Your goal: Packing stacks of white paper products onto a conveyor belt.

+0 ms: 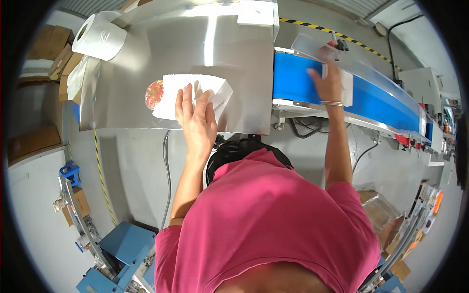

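My left hand (196,115) lies spread on a creased white sheet (172,90), perhaps paper or cloth, on the steel table (132,63). Beside the sheet's left edge is a round flat piece with a red and yellow pattern (154,94); the sheet may cover part of it. Over the blue conveyor belt (295,80) my right hand (330,80) reaches away from me, thumb held apart and fingertips smeared by motion. Beneath its wrist sits a flat white piece (346,88) on the belt, partly hidden by the hand. A pale band circles that wrist.
A large white roll (100,36) stands at the table's far left corner. Clear guards (376,73) and a metal rail (312,105) flank the belt. A black cable (305,129) hangs under it. Blue machine housings (128,241) are at lower left.
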`<control>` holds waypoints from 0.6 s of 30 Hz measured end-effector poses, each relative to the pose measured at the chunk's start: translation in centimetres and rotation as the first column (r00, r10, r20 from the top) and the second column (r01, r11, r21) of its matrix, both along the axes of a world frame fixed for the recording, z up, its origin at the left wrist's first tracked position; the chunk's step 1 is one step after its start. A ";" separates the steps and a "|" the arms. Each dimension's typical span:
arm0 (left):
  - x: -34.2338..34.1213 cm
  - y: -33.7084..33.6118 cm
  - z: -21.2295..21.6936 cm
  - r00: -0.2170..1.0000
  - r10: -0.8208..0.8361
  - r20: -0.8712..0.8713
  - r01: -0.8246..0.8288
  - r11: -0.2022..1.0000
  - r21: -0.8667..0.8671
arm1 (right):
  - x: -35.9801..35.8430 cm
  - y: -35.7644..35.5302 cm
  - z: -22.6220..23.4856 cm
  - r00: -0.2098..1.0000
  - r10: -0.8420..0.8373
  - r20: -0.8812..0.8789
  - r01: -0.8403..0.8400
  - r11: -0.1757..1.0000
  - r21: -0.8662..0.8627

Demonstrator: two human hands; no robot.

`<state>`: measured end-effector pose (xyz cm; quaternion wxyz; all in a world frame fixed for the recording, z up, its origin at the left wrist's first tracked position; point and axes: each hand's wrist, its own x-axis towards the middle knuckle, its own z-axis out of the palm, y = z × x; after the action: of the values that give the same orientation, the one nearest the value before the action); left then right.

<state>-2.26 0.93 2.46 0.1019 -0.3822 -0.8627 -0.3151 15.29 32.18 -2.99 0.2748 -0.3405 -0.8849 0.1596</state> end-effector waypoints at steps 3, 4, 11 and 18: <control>-0.2 -0.2 0.1 0.999 -0.025 -0.030 0.025 1.000 -0.018 | -6.0 -6.7 3.2 0.839 0.497 -0.221 -0.537 0.693 -0.481; -0.2 -0.2 0.1 0.999 -0.038 -0.033 0.037 0.999 -0.033 | -7.9 -8.5 4.1 0.809 0.569 -0.148 -0.538 0.615 -0.576; 0.0 0.1 1.5 0.998 -0.056 0.008 0.056 0.997 -0.046 | -11.6 -9.7 1.0 0.514 0.825 -0.234 -0.803 0.367 -0.469; -1.5 -1.3 0.4 0.999 0.033 0.021 -0.031 0.998 -0.057 | -2.3 -2.7 -3.4 0.974 -0.040 -0.222 -0.101 0.802 -0.589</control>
<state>-3.74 -0.40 2.81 0.0867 -0.3677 -0.8784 -0.2928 12.95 29.53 -6.40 0.2488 -0.3752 -0.7584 0.4714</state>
